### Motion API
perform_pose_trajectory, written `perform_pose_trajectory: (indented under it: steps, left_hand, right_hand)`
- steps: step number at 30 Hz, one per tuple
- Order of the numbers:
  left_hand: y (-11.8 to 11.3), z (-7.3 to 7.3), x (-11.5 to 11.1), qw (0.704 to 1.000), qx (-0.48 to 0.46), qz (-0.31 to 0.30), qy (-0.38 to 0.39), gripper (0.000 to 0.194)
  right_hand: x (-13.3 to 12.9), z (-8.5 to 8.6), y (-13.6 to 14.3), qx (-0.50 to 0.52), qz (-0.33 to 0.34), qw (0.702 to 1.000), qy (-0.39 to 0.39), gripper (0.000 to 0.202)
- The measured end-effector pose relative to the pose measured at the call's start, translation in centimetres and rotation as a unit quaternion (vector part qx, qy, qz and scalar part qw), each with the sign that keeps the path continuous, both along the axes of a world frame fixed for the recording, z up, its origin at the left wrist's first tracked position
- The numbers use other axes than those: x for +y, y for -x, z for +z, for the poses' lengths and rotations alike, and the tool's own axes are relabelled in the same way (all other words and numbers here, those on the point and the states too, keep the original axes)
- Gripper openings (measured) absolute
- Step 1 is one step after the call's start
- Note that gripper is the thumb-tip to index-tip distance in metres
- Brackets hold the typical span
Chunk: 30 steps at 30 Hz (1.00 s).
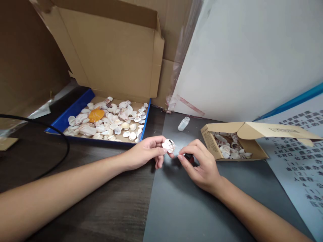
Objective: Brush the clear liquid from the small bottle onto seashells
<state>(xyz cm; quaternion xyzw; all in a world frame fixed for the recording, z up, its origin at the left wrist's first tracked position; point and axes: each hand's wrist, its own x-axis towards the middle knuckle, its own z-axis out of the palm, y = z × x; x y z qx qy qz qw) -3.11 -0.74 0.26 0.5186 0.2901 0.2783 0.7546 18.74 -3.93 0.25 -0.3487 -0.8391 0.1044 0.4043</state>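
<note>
Left hand (146, 153) pinches a speckled shell (168, 145), just left of the small shell carton (217, 148); right hand (202, 164) closes on a dark object (189, 157) (identity unclear) beside it.

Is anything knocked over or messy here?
Yes: a small clear bottle lies on its side on the table, apart from both boxes. The shells stay inside the blue tray and the small carton.
</note>
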Motion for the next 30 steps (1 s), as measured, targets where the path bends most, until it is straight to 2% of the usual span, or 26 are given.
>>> perform_pose_trajectory:
  steps: [6, 14, 20, 26, 30]
  left_hand:
    - [0.01, -0.37, 0.05, 1.000, -0.011, 0.016, 0.025, 0.016]
    - [-0.34, -0.18, -0.09, 0.999, 0.001, 0.052, 0.013, 0.017]
    - [-0.37, -0.32, -0.14, 0.998, 0.001, 0.066, 0.015, 0.019]
    - [-0.40, -0.16, -0.26, 0.996, 0.016, 0.085, 0.015, 0.016]
    - [-0.44, -0.31, -0.20, 0.997, 0.012, 0.080, 0.013, 0.018]
  right_hand:
    - [0.06, -0.21, -0.06, -0.003, -0.002, 1.000, 0.004, 0.005]
    - [-0.07, 0.00, 0.03, 0.001, 0.003, 1.000, -0.007, 0.007]
    - [-0.31, 0.29, -0.08, 0.010, 0.050, 0.999, -0.014, 0.009]
    - [-0.05, 0.30, -0.29, 0.026, -0.013, 0.999, -0.018, 0.012]
    - [-0.18, 0.34, -0.17, 0.009, 0.038, 0.999, -0.019, 0.009]
